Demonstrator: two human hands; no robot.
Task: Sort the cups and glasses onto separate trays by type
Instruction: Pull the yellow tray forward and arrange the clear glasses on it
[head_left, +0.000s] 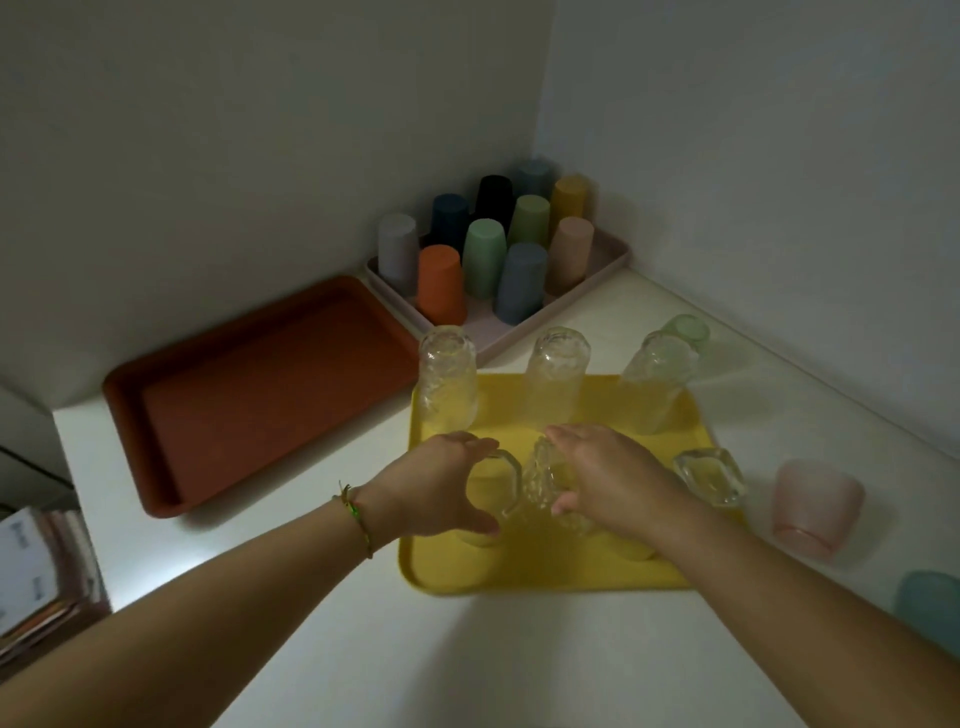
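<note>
Three tall clear glasses (556, 374) stand upside down along the far edge of the yellow tray (550, 566), and both hands are setting more glassware in the near row: the left hand (441, 483) curls around a clear tumbler (493, 488) and the right hand (613, 478) wraps a textured glass (545, 478), each resting on or just above the tray. Judging by the coloured cups (483, 249) already filling the pink tray (597, 270), the glass-sorting step is underway. Next, both need releasing upright, then the pink frosted glass (815, 504) on the counter (363, 649) wants collecting, perhaps for the bare red tray (249, 389).

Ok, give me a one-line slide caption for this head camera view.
Both hands grip clear glasses on the yellow tray; coloured cups fill the pink tray.
</note>
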